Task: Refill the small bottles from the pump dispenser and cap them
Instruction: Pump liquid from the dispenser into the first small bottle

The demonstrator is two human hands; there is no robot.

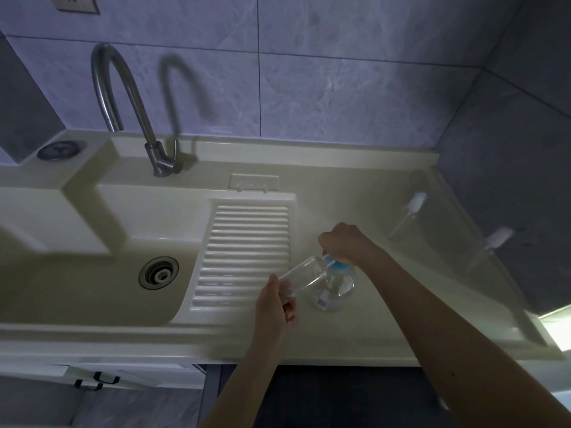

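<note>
A clear round pump dispenser [335,291] with a blue pump head stands on the cream counter [355,335], right of the ribbed washboard. My right hand [343,242] sits on top of the blue pump, fingers curled over it. My left hand [275,304] grips a small clear bottle [301,273], tilted with its mouth up against the pump's nozzle. Two white pump caps with tubes lie farther right on the counter, one [412,208] at the back and one [494,240] nearer the right edge.
A sink basin with a drain [158,272] lies to the left, under a curved steel tap [123,97]. The washboard [244,251] slopes into it. Grey tiled walls close the back and right. A cabinet handle [95,381] shows below the counter edge.
</note>
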